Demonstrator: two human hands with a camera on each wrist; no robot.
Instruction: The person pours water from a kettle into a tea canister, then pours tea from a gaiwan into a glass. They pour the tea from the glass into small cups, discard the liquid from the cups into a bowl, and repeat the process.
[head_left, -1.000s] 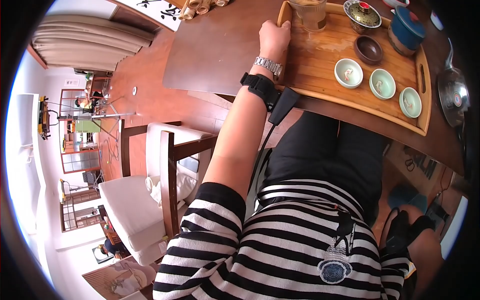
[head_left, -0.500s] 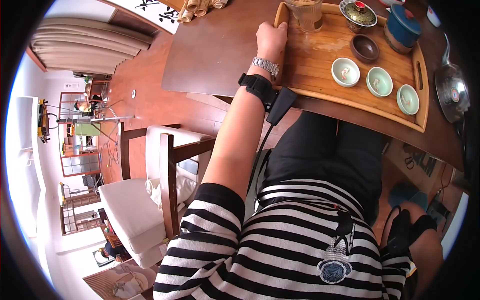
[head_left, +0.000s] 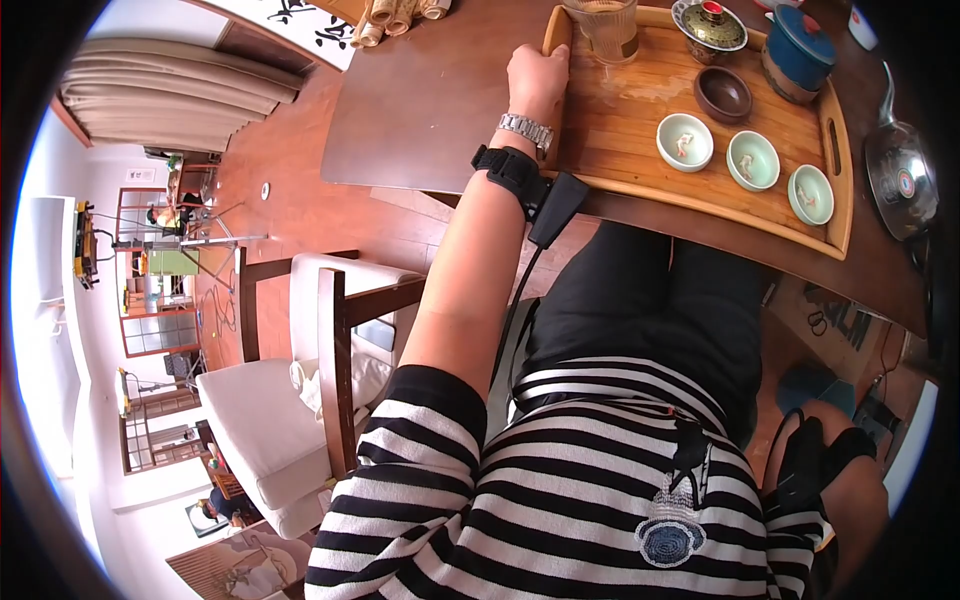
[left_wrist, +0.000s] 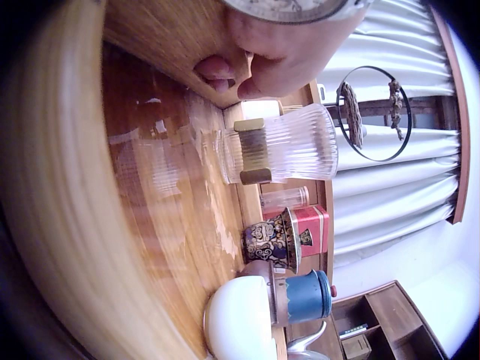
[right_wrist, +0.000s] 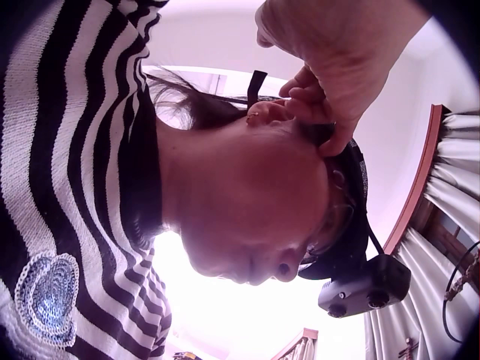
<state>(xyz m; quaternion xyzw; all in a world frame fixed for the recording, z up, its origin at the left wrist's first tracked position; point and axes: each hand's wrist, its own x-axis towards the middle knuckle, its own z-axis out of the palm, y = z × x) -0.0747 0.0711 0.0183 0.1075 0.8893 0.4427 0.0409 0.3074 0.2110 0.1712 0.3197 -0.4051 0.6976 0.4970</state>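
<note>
My left hand [head_left: 538,80] grips the left end of a wooden tea tray [head_left: 625,120]; in the left wrist view its fingertips come through the handle slot. On the tray, a ribbed glass pitcher [left_wrist: 292,146] stands closest to this hand. Farther over are a patterned lidded bowl [head_left: 708,28], a small brown bowl [head_left: 722,95], a blue lidded pot [head_left: 800,55] and three pale green cups [head_left: 685,143] in a row. The right hand [right_wrist: 345,67] is raised beside the person's head, fingers bent close to the ear and head strap; I cannot tell whether it pinches anything.
A metal kettle [head_left: 902,185] stands to the right of the tray on the dark table [head_left: 410,130]. Rolled bamboo pieces [head_left: 385,20] lie at its far left. A cushioned chair [head_left: 265,420] is on the left. The head camera [right_wrist: 367,285] sits at the forehead.
The tray, table and left hand have drifted slightly leftward in the head view. The left hand keeps its grip on the tray's end, and the right arm stays raised.
</note>
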